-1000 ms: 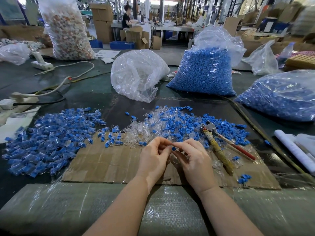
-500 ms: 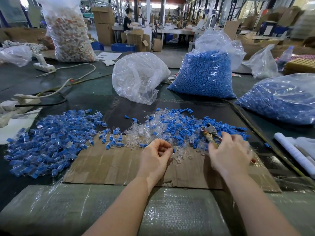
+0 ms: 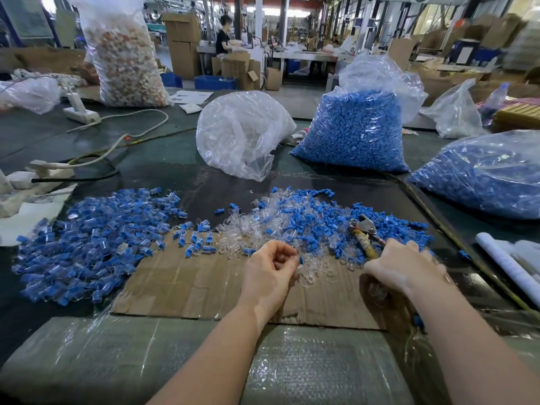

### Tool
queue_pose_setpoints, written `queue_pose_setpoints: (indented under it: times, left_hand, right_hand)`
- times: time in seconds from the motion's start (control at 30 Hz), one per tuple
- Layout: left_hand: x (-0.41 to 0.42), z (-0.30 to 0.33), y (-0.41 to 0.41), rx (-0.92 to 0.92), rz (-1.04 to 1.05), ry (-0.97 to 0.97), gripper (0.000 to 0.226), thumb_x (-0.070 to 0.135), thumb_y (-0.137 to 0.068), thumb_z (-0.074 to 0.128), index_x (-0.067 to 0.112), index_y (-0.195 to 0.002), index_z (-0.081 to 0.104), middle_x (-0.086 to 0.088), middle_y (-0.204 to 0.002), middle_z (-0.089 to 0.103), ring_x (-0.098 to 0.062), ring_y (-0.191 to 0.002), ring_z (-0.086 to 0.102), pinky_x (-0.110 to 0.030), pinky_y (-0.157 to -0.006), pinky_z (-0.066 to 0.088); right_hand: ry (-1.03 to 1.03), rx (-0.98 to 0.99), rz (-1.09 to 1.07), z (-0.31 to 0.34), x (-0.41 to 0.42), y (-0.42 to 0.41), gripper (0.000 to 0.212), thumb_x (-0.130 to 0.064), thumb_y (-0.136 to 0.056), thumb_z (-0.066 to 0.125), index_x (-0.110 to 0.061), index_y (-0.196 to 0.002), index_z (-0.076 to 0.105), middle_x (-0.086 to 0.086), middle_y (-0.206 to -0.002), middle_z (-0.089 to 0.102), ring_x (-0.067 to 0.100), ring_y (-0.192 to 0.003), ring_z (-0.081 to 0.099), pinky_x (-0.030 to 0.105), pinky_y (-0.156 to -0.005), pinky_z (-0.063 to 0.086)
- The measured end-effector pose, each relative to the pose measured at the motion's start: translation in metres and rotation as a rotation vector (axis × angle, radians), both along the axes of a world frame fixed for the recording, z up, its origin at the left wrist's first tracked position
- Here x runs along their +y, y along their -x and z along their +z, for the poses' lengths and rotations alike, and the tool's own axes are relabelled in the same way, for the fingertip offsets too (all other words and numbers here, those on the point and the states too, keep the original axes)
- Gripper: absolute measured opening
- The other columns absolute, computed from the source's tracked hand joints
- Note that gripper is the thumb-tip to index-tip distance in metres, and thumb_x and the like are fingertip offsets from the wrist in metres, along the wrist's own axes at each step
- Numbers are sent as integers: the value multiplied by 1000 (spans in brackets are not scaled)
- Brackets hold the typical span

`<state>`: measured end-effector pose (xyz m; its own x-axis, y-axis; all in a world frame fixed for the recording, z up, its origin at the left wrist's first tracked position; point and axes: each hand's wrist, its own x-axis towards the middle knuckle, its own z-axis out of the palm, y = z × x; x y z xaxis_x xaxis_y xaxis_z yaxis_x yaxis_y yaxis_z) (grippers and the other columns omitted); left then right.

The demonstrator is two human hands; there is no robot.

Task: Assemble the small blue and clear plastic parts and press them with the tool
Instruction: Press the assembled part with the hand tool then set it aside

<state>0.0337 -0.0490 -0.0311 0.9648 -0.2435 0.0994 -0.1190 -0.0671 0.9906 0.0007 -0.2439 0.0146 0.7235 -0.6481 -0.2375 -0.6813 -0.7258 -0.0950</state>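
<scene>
Now, with the left hand (image 3: 270, 270) pinching 1 joined blue-and-clear piece (image 3: 301, 260) at centre frame, the right hand (image 3: 404, 266), fingers curled round the pliers (image 3: 363, 233), should seat it squarely before squeezing.

Right hand (image 3: 406, 266) gripping pliers (image 3: 363, 232); left hand (image 3: 270, 271) pinching part (image 3: 301, 260).

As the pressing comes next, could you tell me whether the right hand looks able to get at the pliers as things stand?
Probably yes: the right hand already lies over the handles of the pliers, whose head pokes out beyond the fingers. Nothing lies on top of them. The left hand pinches a small part, well clear.
</scene>
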Motion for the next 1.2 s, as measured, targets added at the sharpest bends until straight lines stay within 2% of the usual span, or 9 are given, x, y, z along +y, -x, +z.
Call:
queue_pose_setpoints:
  times: [0.2,0.33,0.4,0.57,0.63,0.73,0.87,1.0,1.2]
  left_hand:
    - [0,-3,-3,20,32,6,16,3,-86,63,18,-81,60,0,-69,58,-2,-58,56,-15,-54,48]
    - [0,1,-6,169,28,144,10,0,-87,59,9,-86,60,-5,-67,60,-8,-53,56,-22,-51,49]
    - [0,5,-9,237,33,220,7,0,-88,57,7,-89,59,-6,-64,60,-11,-51,54,-24,-48,45]
    - [1,13,-16,340,82,297,3,8,-88,61,10,-90,60,-6,-63,61,-15,-49,51,-26,-43,38]
    - [1,15,-17,358,87,321,3,8,-88,60,11,-89,59,-6,-63,60,-13,-46,49,-24,-42,36]
    - [1,17,-20,327,123,314,5,6,-88,60,11,-87,59,-4,-62,59,-9,-45,51,-23,-42,39]
    - [3,17,-21,322,158,295,7,5,-89,59,11,-86,61,-1,-63,59,-7,-48,52,-20,-45,44]
    - [3,16,-21,314,180,289,6,4,-89,59,10,-88,61,-1,-60,58,-9,-49,51,-24,-48,43]
    - [2,16,-20,296,211,238,4,7,-89,59,10,-90,61,-1,-62,59,-9,-48,51,-25,-49,44]
  right_hand:
    - [105,-163,17,-2,3,0,26,-40,-86,51,-16,-95,43,17,-126,43,36,-117,39,46,-98,31]
    - [152,-282,93,6,8,6,32,-36,-89,46,-12,-110,48,18,-121,46,35,-111,42,42,-92,34]
    - [76,-363,183,14,18,10,30,-35,-91,41,-11,-108,48,15,-111,50,30,-101,45,39,-82,36]
    - [-330,-406,391,33,48,20,21,-27,-93,40,-15,-79,50,0,-76,51,16,-65,47,29,-55,31]
    - [-493,-384,423,35,58,22,24,-22,-92,43,-14,-70,46,0,-67,48,17,-59,44,29,-56,33]
    - [-598,-342,433,32,64,25,22,-20,-88,46,-14,-67,47,4,-67,49,20,-66,49,38,-65,43]
    - [-734,-301,386,29,65,29,12,-14,-78,54,-20,-68,51,0,-61,48,18,-63,45,36,-63,36]
    - [-784,-242,367,28,68,28,14,-9,-78,50,-16,-66,47,4,-61,41,21,-64,38,37,-64,29]
    - [-825,-198,376,30,69,28,21,-1,-83,44,-15,-67,40,7,-72,41,22,-72,41,34,-65,32]
